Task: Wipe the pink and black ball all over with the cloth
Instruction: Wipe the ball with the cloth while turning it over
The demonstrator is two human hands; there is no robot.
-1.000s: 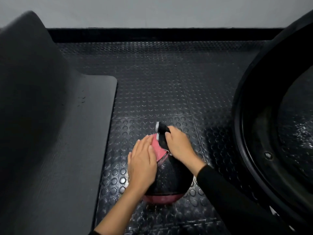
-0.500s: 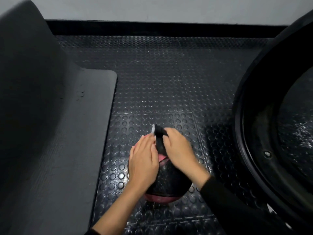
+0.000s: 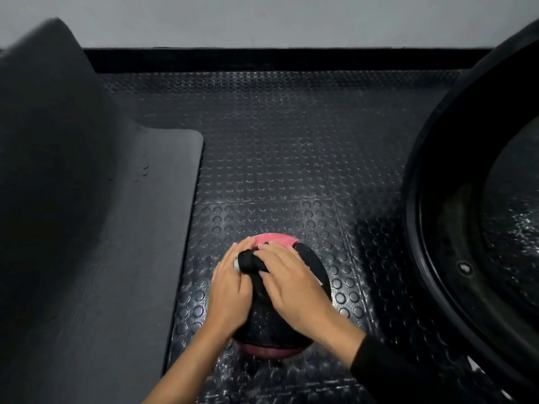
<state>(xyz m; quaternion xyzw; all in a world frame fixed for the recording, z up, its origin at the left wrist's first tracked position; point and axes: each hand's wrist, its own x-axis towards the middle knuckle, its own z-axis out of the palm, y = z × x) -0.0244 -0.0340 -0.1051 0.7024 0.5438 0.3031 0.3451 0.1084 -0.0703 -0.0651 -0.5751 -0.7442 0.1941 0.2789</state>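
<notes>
Obs.: pink and black ball sits on the studded rubber floor. The left hand lies flat on the ball's left flank, fingers straight, grip released, holding nothing. The right hand is on the ball's top, its grip grasping the bunched black cloth, thumb and fingers pinching it against the ball. A grey mat lies left of the ball; a large black round rim lies to the ball's right, well apart.

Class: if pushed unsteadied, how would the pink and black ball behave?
Round, so the pink and black ball would probably roll on the studded floor; the left hand steadies it. Its textured skin likely resists slipping. It looks firm under the right hand gripping the cloth.
</notes>
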